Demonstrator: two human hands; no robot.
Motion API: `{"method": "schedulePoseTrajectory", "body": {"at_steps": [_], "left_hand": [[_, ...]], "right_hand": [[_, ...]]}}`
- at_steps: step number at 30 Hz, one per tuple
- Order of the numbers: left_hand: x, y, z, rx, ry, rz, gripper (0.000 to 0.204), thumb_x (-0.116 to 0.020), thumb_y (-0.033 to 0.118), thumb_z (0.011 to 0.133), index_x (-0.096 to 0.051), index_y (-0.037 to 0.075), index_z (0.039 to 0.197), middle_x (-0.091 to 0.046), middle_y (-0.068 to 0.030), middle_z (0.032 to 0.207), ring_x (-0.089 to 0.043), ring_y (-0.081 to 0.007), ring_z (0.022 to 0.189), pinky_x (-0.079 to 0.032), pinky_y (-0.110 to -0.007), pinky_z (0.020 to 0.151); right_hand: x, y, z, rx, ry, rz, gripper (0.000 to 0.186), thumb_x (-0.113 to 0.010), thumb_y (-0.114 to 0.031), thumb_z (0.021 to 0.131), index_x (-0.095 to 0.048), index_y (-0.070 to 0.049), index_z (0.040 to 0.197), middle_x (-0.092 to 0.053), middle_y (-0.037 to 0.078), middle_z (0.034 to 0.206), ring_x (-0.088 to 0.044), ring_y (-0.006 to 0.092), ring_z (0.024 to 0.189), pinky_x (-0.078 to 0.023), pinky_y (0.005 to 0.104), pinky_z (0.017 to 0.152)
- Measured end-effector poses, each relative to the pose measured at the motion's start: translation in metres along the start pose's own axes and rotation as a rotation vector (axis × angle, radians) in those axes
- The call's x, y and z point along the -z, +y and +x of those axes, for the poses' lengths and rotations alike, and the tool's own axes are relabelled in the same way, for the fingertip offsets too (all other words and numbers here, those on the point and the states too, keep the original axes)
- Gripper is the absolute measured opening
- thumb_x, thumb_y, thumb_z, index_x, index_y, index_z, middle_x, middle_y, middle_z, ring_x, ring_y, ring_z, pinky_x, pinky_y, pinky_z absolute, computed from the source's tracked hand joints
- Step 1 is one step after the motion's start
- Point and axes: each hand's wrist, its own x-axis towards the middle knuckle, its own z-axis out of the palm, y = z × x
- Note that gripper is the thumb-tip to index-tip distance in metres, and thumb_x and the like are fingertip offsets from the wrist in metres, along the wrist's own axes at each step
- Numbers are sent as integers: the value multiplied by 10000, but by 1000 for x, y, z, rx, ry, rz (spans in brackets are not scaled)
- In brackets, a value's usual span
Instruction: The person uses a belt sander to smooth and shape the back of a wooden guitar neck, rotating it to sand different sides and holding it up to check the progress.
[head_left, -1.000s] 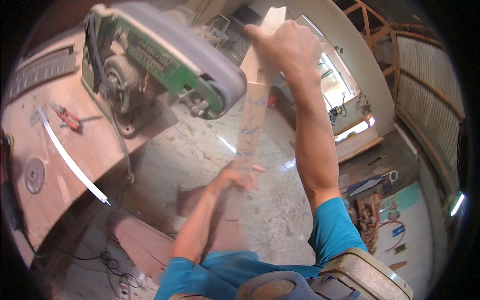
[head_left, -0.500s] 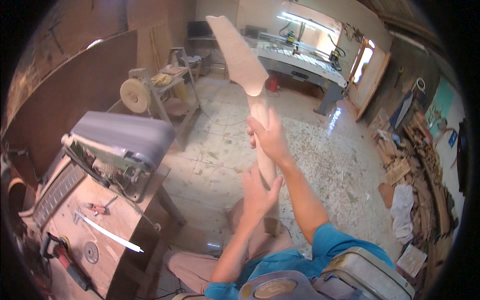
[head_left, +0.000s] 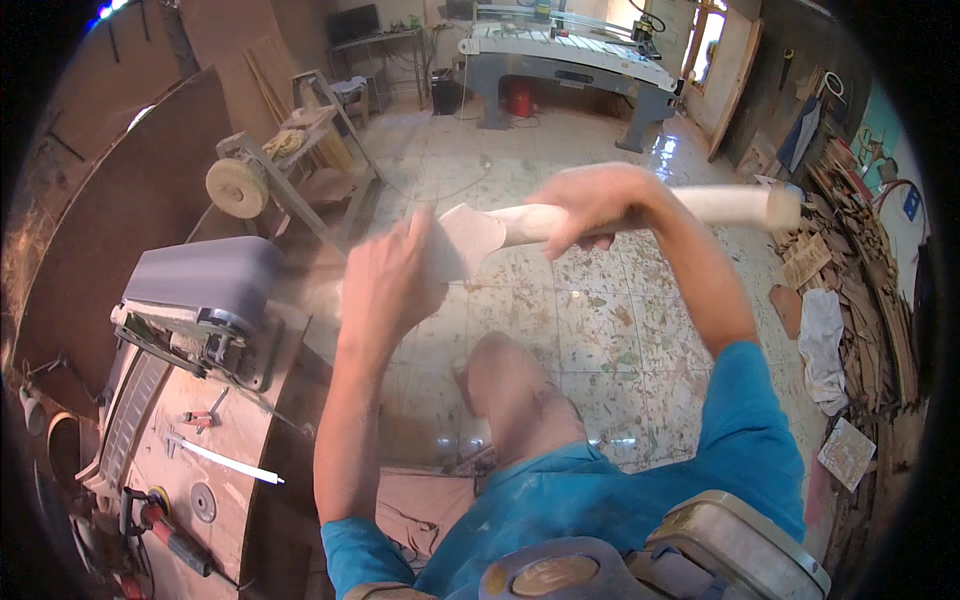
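In front of me, a pale carved wooden piece (head_left: 715, 204) lies nearly level across the view, with a flat broad blade at its left and a long rounded handle toward the right. My left hand (head_left: 388, 275) is closed on the blade, covering most of its far end. My right hand (head_left: 600, 205) wraps round the handle just beyond the neck, palm side down, and the handle's blunt end sticks out past it. Closest to my left arm is a belt sander (head_left: 205, 278) with a grey belt, mounted on the workbench. The wood does not touch the sander.
On the workbench (head_left: 225, 462) lie red-handled pliers (head_left: 200, 418), calipers (head_left: 225, 458), a grinding disc (head_left: 203, 502) and an angle grinder (head_left: 170, 530). A wooden stand carries a round buffing wheel (head_left: 237, 190). A large CNC table (head_left: 570, 65) stands at the back. Scrap wood (head_left: 870, 330) is piled along the right wall.
The wooden piece has turned from upright, blade at the top, to nearly level with its blade at left. My left hand has shifted from the lower handle to the blade; my right hand stays on the handle.
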Motion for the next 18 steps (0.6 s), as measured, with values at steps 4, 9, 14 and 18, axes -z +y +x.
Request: {"method": "schedulePoseTrajectory", "body": {"at_steps": [4, 9, 14, 18], "left_hand": [[-34, 12, -44, 290, -7, -302, 574, -859, 204, 670, -564, 32, 1131, -720, -216, 860, -726, -402, 807, -579, -470, 741], [-51, 36, -86, 570, 301, -637, 539, -871, 242, 691, -598, 2, 1088, -740, -240, 929, -752, -383, 892, -583, -421, 769], [-36, 44, -99, 818, 470, -762, 576, -880, 266, 716, -600, -25, 1126, -750, -225, 975, -759, -332, 918, -579, -400, 801], [-35, 41, -102, 881, 582, -824, 616, -885, 279, 731, -587, -45, 1162, -747, -219, 992, -752, -316, 931, -572, -394, 822]], "right_hand": [[4, -66, -19, 14, 194, -613, 321, -817, -213, 781, -697, -33, 1017, -707, 89, 801, -717, 214, 686, -581, 345, 603], [-5, -88, -38, 1026, 1615, -691, 355, -822, -288, 853, -672, -20, 1031, -712, 144, 991, -731, 274, 969, -597, 391, 850], [-22, -123, 56, 1157, 894, 965, 720, -370, -597, 1072, -450, 13, 1447, -690, 191, 1087, -696, 251, 1075, -582, 322, 916], [-43, -206, 114, 1255, 501, 857, 789, -334, -656, 1056, -440, 5, 1474, -643, 114, 963, -651, 181, 869, -551, 333, 766]]}}
